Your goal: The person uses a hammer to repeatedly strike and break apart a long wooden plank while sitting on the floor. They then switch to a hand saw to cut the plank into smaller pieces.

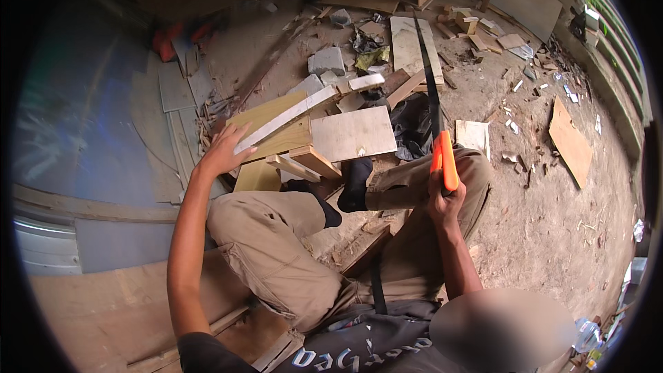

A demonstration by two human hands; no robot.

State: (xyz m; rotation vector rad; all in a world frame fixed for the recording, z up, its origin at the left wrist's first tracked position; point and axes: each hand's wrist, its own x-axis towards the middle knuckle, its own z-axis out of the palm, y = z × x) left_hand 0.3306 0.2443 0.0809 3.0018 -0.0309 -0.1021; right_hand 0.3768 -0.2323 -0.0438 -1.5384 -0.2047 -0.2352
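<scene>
A hand saw with an orange handle (449,162) is in my right hand (445,197), above my right knee. Its long dark blade (429,69) points away from me and appears almost edge-on. My left hand (224,150) lies with spread fingers on the near left end of a yellowish wooden board (280,137). Along that board runs a pale, white-faced wood strip (290,117), close to my left thumb. Right of the board lies a light rectangular panel (353,133). Short wood pieces (314,161) stick out beneath, near my dark-socked feet (356,185).
Beyond the boards lie a grey concrete block (327,61), a black plastic bag (412,124) and a long pale plank (407,45). Wood scraps and litter cover the dirt floor on the right, with a plywood piece (571,141). A large grey-blue sheet (90,124) spreads out at left.
</scene>
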